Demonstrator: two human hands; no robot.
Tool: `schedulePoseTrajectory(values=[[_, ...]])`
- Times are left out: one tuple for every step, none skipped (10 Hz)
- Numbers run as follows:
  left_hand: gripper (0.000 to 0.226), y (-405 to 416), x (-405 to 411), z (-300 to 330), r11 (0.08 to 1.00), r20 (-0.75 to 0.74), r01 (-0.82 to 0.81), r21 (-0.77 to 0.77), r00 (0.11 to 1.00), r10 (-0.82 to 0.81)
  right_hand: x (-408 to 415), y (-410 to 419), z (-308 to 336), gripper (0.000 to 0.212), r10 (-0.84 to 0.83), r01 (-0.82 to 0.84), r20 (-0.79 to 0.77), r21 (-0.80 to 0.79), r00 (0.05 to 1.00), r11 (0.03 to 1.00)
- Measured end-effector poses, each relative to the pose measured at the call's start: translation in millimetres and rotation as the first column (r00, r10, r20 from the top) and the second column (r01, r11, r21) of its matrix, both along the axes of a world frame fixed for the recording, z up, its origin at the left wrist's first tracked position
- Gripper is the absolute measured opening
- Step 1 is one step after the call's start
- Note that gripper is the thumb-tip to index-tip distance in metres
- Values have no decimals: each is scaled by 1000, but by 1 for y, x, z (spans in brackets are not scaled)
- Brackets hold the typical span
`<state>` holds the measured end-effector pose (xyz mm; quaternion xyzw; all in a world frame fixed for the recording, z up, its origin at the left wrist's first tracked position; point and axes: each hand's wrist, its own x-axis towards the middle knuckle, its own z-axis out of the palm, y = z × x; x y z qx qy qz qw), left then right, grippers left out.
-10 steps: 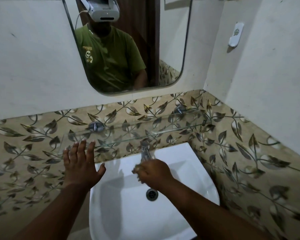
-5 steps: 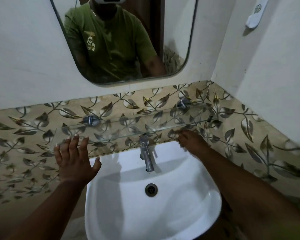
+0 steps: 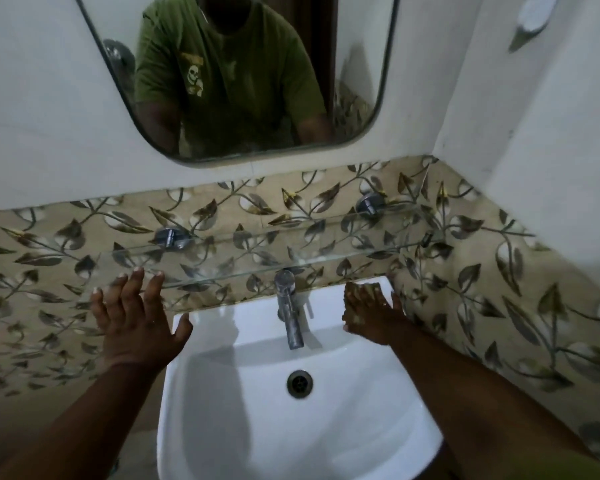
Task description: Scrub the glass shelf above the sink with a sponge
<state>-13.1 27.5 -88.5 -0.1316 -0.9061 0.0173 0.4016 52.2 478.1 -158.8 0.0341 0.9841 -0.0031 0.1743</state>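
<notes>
Above the white ceramic sink (image 3: 222,427), the clear glass shelf (image 3: 243,254) runs across the leaf-patterned tile band (image 3: 32,299), held by two round chrome brackets. At the left, the left hand (image 3: 136,320) is raised with its fingers (image 3: 132,289) spread wide and empty, fingertips just at the shelf's front edge near its left end; over the last second it has barely shifted, keeping its place while the view has tipped down and closer to the basin. In the middle, the chrome pillar tap (image 3: 290,306) stands untouched below the shelf. To the right of it, the right hand (image 3: 371,310) has travelled from in front of the tap out toward the shelf's right end, and now sits lower, at the basin's back rim beneath the glass. Its fingers curl over a pale, yellowish sponge (image 3: 359,292), mostly hidden under them. Whether the sponge touches the glass at this instant I cannot tell; it looks slightly below the edge. Judging from this, the scrubbing stroke is not yet landed on the right portion of the shelf.
</notes>
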Motion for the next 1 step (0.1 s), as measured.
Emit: schedulePoseTrajectory(values=[[90,6,3,6,1000,92,-9,-5,996,9,11,-3,14,87,-55,53,-25,-65,998,997]])
